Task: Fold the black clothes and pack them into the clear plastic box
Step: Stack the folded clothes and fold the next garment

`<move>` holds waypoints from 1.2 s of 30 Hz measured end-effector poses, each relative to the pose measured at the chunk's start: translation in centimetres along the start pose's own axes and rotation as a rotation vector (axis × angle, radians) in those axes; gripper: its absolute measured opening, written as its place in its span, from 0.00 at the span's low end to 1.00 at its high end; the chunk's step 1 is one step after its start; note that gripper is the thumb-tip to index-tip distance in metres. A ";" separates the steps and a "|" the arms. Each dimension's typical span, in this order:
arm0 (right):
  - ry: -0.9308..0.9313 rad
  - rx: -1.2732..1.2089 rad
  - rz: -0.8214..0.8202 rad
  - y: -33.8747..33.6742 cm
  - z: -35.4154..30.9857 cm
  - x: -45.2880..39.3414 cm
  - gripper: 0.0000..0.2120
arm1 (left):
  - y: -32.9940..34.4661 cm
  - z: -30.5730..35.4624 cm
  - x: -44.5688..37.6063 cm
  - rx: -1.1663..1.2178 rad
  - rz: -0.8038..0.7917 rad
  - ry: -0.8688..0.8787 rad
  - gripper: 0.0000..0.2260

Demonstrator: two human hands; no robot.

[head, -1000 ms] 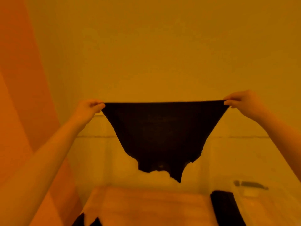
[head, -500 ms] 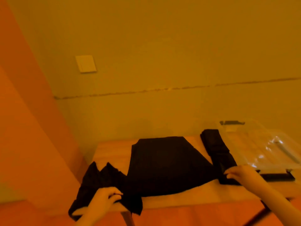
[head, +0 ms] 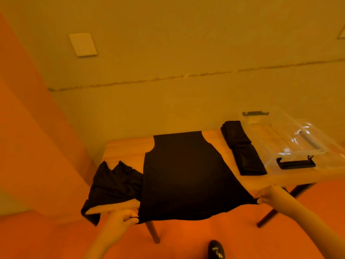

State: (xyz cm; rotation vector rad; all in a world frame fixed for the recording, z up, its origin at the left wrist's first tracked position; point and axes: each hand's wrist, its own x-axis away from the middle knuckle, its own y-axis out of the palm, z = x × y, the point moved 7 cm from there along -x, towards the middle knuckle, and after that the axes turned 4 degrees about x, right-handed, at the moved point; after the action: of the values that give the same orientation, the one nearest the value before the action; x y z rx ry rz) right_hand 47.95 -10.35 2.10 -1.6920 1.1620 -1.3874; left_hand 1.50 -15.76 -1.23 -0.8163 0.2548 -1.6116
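Observation:
A black sleeveless top [head: 184,174] lies spread flat on the wooden table [head: 123,148], its hem hanging past the near edge. My left hand [head: 122,218] pinches the hem's left corner and my right hand [head: 270,195] pinches the right corner, stretching the hem between them. A crumpled black garment [head: 112,184] lies at the table's left, partly draped over the edge. A folded black garment [head: 242,148] lies to the right of the top. The clear plastic box [head: 298,135] stands at the far right with black handle clips.
The table stands against a plain wall with a light switch plate [head: 83,44] on it. Dark table legs [head: 153,232] reach down to an orange floor. My foot in a black shoe [head: 216,249] shows at the bottom edge.
The top was held up in the air a second ago; it now lies flat on the table. Both hands have drawn its hem toward me past the near edge.

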 end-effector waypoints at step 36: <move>-0.094 -0.503 0.206 -13.5 -5.2 -31.0 0.09 | -11.5 9.8 -25.7 0.198 0.133 -0.181 0.07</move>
State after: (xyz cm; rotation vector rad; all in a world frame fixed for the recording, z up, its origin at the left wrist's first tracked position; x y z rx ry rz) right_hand 44.49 23.64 3.08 -1.8776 1.6767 -0.9252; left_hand -1.27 13.56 3.45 -0.7696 0.0189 -1.4039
